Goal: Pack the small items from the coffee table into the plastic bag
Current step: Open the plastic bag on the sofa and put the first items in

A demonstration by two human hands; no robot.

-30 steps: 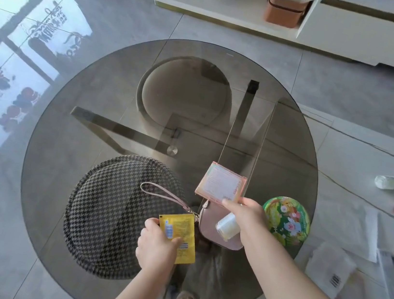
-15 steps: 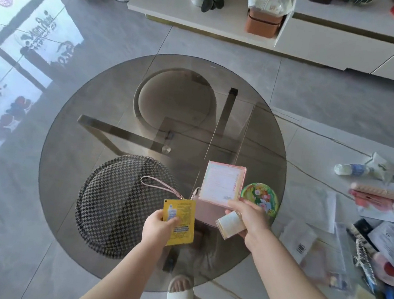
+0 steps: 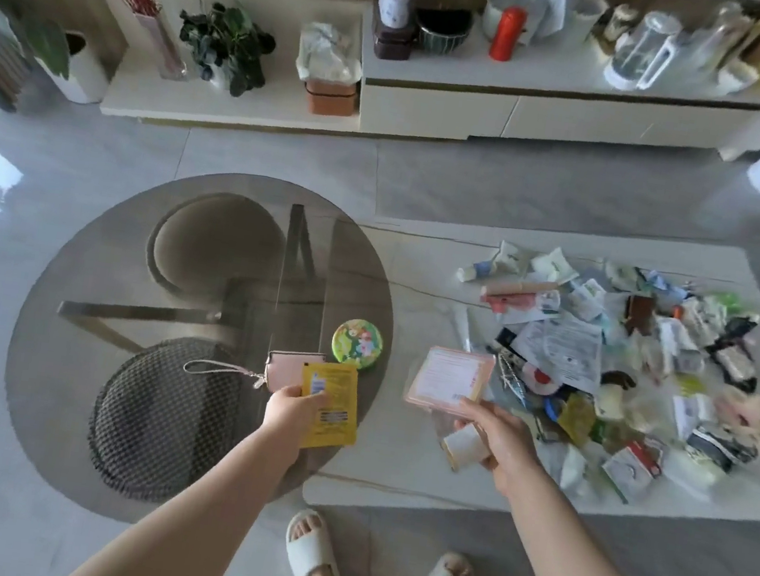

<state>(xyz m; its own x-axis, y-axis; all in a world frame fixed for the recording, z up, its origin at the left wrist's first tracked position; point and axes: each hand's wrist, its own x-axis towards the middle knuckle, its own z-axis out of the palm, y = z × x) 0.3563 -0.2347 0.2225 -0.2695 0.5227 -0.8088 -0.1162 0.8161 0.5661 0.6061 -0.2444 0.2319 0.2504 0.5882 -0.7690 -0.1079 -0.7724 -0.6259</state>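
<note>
Gathering step: the left hand (image 3: 291, 404) pinches a yellow packet (image 3: 331, 403) over the glass counter's right edge, the right hand (image 3: 496, 433) grips a pink card (image 3: 448, 379) and small tube (image 3: 463, 446); next, find the bag, not clearly visible.

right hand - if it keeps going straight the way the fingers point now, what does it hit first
The right hand, holding a pink card pack and a small white bottle, points up-left across the white table. That way looks bare until the glass table's edge, though depth is unclear.
</note>
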